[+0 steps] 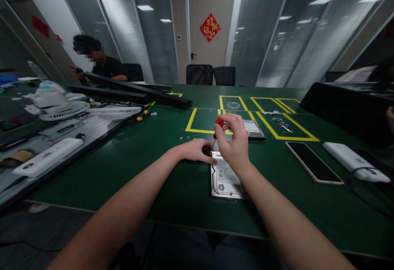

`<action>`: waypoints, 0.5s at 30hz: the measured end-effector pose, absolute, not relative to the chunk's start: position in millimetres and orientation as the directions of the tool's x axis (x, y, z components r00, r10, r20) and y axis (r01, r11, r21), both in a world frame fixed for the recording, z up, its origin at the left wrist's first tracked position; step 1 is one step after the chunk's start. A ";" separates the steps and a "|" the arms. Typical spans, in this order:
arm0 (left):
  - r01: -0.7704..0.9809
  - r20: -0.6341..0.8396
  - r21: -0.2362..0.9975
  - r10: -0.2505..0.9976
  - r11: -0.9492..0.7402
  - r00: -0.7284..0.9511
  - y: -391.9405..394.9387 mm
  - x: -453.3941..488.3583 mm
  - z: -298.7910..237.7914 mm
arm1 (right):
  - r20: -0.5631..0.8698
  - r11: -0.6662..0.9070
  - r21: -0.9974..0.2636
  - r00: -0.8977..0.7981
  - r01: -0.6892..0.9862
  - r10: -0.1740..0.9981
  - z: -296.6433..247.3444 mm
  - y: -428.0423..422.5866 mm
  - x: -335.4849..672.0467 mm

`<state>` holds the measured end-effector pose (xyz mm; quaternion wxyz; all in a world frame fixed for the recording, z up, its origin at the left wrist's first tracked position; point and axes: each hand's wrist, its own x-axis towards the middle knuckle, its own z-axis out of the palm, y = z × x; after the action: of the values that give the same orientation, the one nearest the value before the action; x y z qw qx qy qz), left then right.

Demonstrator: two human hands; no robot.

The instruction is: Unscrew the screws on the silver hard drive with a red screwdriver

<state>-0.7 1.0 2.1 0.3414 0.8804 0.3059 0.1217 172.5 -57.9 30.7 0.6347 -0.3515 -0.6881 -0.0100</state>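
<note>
A silver hard drive (227, 175) lies flat on the green table in front of me, its label facing up. My right hand (234, 143) is closed around the red handle of a screwdriver (219, 121). The screwdriver's thin shaft slants down to the drive's far left corner. At that same corner my left hand (197, 150) grips the drive, thumb on its top face and fingers curled near the screwdriver tip. The exact tip contact is hidden. Behind my right hand lies a second hard drive (254, 129), partly covered by it.
Tiny loose pieces (184, 138) lie left of the drives. Yellow tape (191, 120) marks rectangles on the table (147, 188). A phone (312, 162) and white power bank (353, 161) are at right; fan parts (64, 108) and black bars (138, 93) at left. Another person (107, 67) sits across.
</note>
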 end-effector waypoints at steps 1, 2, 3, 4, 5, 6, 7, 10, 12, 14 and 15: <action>0.457 0.003 0.673 0.621 -0.581 0.784 0.8 -0.6 2.5 | 0.880 0.752 -0.435 0.054 0.496 0.473 31.0 -58.3 172.4; 0.461 0.002 0.669 0.621 -0.583 0.784 0.6 -0.6 2.9 | 0.879 0.752 -0.437 0.057 0.494 0.473 31.3 -58.7 172.3; 0.465 0.001 0.664 0.622 -0.586 0.783 0.4 -0.6 3.3 | 0.878 0.752 -0.440 0.060 0.491 0.474 31.6 -58.9 172.2; 0.468 0.001 0.659 0.623 -0.589 0.782 0.2 -0.7 3.6 | 0.877 0.752 -0.443 0.062 0.488 0.476 31.7 -59.0 172.1; 0.471 0.001 0.656 0.624 -0.590 0.781 0.1 -0.8 3.8 | 0.877 0.752 -0.444 0.063 0.486 0.477 31.8 -59.1 172.0; 0.473 0.000 0.656 0.626 -0.588 0.780 0.0 -0.9 3.9 | 0.876 0.753 -0.445 0.063 0.484 0.478 31.9 -59.1 171.9; 0.474 -0.001 0.657 0.628 -0.586 0.778 -0.1 -1.1 3.7 | 0.877 0.755 -0.444 0.062 0.483 0.477 31.8 -59.0 171.9; 0.474 0.000 0.661 0.631 -0.583 0.776 0.5 -1.7 2.2 | 0.879 0.757 -0.441 0.062 0.482 0.473 31.3 -59.1 171.8; 0.469 0.003 0.662 0.628 -0.584 0.778 1.5 -1.9 0.7 | 0.879 0.756 -0.441 0.064 0.484 0.473 31.2 -59.2 171.8; 0.468 0.005 0.662 0.627 -0.586 0.779 2.3 -1.8 -0.6 | 0.880 0.757 -0.439 0.063 0.485 0.470 31.3 -59.3 171.6; 0.469 0.006 0.660 0.628 -0.587 0.778 2.6 -1.8 -1.1 | 0.881 0.757 -0.438 0.063 0.485 0.469 31.5 -59.3 171.4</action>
<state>-1.8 2.6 -1.1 0.3317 0.8826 0.3109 0.1200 171.4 -59.3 31.5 0.6404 -0.3482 -0.6846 -0.0061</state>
